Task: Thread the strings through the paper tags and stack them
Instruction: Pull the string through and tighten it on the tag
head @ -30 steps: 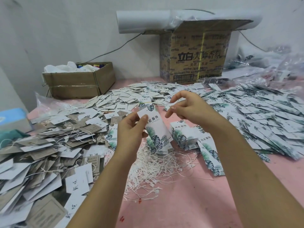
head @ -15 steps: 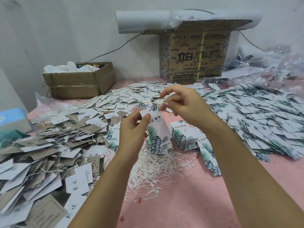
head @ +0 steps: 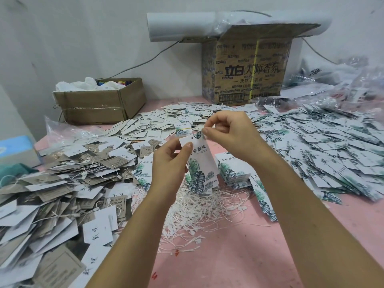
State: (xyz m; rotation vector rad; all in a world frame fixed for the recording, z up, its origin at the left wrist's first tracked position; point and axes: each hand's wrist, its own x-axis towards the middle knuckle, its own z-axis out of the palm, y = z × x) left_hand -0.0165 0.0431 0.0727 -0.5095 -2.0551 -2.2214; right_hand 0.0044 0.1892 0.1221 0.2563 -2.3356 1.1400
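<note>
My left hand [head: 170, 161] pinches a white paper tag [head: 200, 163] with green leaf print, held upright above the pink table [head: 239, 256]. My right hand [head: 230, 134] has its fingers curled at the tag's top corner, beside the punched hole; a string between its fingertips is too thin to make out. A tangle of white strings [head: 199, 213] lies on the table under the tag. A neat stack of leaf tags [head: 232, 169] sits just right of the held tag.
A big spread of leaf tags [head: 324, 150] covers the right side. Grey and white strung tags [head: 62, 194] pile up at the left. A low cardboard box [head: 99, 102] and a tall printed carton [head: 247, 69] stand at the back wall.
My right hand has come down and left onto the tag's top edge. My left hand has lifted the tag slightly and holds it more upright.
</note>
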